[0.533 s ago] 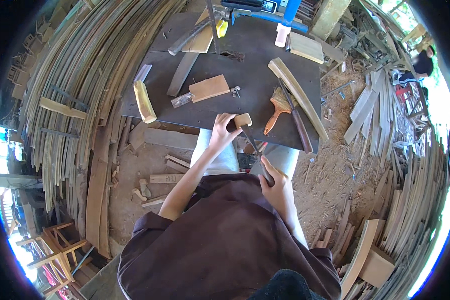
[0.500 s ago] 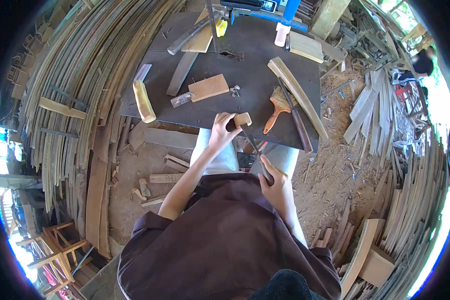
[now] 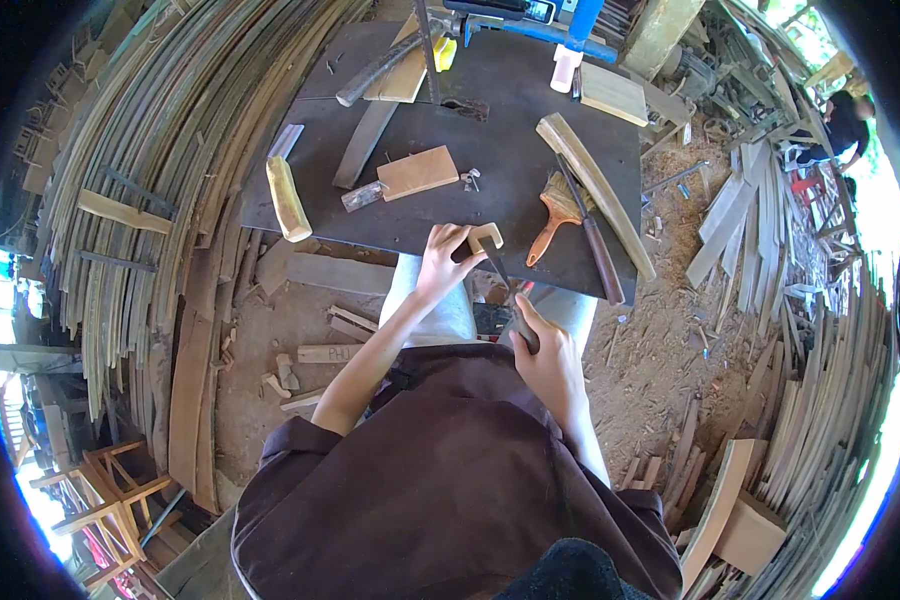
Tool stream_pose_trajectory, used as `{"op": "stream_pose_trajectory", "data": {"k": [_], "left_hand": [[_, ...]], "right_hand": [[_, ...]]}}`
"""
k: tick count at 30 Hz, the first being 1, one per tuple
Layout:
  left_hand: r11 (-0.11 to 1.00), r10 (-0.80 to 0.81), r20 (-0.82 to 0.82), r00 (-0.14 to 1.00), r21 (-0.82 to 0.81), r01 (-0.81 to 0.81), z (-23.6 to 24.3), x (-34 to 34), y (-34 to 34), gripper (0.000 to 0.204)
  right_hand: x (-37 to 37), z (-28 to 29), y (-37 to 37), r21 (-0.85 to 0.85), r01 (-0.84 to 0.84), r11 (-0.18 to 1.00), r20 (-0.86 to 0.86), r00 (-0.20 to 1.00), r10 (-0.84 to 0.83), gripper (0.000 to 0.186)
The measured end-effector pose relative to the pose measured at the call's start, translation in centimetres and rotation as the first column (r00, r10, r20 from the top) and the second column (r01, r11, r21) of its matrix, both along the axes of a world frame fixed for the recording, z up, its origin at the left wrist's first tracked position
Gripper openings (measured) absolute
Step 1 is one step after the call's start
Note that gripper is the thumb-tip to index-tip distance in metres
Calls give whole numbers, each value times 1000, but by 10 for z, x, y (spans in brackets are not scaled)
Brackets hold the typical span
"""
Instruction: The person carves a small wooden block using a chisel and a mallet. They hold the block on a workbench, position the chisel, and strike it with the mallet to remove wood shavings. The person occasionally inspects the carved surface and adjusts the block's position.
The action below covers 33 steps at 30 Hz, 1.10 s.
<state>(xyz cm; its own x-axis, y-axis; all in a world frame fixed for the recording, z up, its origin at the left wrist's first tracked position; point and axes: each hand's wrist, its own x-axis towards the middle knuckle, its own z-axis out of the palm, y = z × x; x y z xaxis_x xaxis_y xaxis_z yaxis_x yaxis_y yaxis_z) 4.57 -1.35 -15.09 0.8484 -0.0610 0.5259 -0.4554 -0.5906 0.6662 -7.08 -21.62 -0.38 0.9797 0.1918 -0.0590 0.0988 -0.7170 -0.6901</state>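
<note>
Just off the near edge of the workbench, my left hand grips a small wooden piece whose end looks hook-shaped. My right hand is wrapped round the handle of a file with a slim dark blade. The blade's far end lies against the wooden piece, in its notch. Part of the piece is hidden by my left fingers. On the bench to the right are a paintbrush with an orange handle and a long dark-handled tool.
A wooden block lies mid-bench beside a few small metal bits. Farther left are a yellowish wood piece and a hammer. A long wooden strip lies at right. Stacked planks line the left; a person is far right.
My right hand has moved up and slightly left, pushing the file farther forward across the wooden piece. My left hand keeps its hold in nearly the same place.
</note>
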Motion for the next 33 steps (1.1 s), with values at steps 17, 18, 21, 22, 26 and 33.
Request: {"op": "stream_pose_trajectory", "data": {"k": [17, 18, 21, 22, 26, 33], "left_hand": [[1000, -5, -8, 1000, 1, 5, -3, 4, 3, 51], [1000, -9, -50, 999, 11, 10, -3, 6, 4, 56], [1000, 6, -117, 993, -2, -6, 2, 8, 5, 75], [999, 28, -100, 995, -31, -31, 12, 3, 0, 82], [992, -119, -74, 990, 37, 122, 64, -32, -7, 99], [881, -471, -91, 877, -103, 463, 86, -61, -24, 67]], "right_hand": [[10, 2, 6, 56, -37, 998, -31, 999, 38, 50], [6, 4, 5, 84, -37, 996, -33, 999, 40, 50], [1, 18, 5, 144, -83, 986, -103, 990, 99, 48], [0, 14, 3, 206, -87, 975, -58, 993, 101, 47], [3, 1, -1, 426, -69, 902, -5, 997, 79, 42], [2, 12, 24, 559, 19, 829, -25, 1000, -7, 24]]}}
